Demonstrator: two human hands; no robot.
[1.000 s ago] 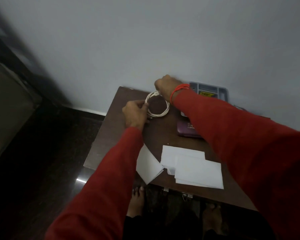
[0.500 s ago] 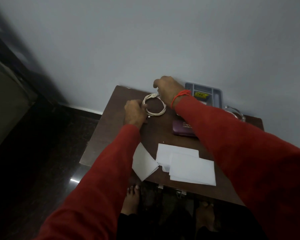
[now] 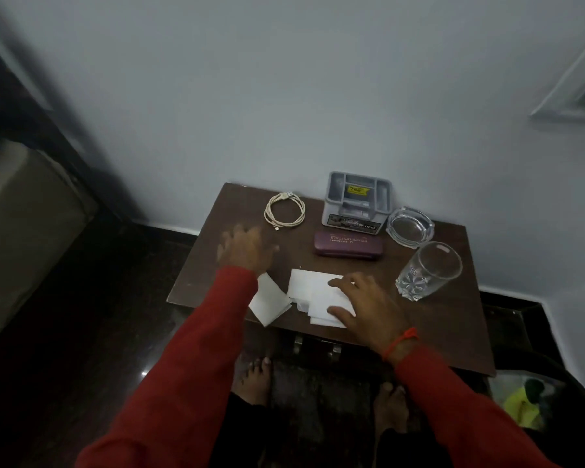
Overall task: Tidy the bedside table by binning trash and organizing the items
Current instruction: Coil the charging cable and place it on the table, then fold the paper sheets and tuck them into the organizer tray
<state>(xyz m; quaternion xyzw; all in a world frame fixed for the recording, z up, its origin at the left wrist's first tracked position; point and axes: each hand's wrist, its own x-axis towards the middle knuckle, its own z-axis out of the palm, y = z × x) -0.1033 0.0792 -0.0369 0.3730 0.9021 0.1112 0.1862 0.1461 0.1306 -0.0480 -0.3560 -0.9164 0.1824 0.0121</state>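
Observation:
A coiled white cable (image 3: 284, 210) lies at the back left of the brown bedside table (image 3: 450, 332), free of both hands. My left hand (image 3: 247, 248) hovers blurred above the table just in front of the coil, fingers spread, holding nothing. My right hand (image 3: 368, 309) rests open on a stack of white papers (image 3: 313, 287) near the front edge. Another white paper (image 3: 269, 300) lies tilted beside the stack, partly under my left sleeve.
A grey organizer box (image 3: 357, 204) stands against the wall, a purple spectacle case (image 3: 348, 243) in front of it. A glass ashtray (image 3: 409, 226) and a drinking glass (image 3: 428, 270) stand at the right. A dark bin (image 3: 537, 403) with trash sits at lower right.
Both hands have let go of the coiled cable and pulled back toward me. The right hand has come down onto the papers. The view has shifted, showing the ashtray, glass and bin.

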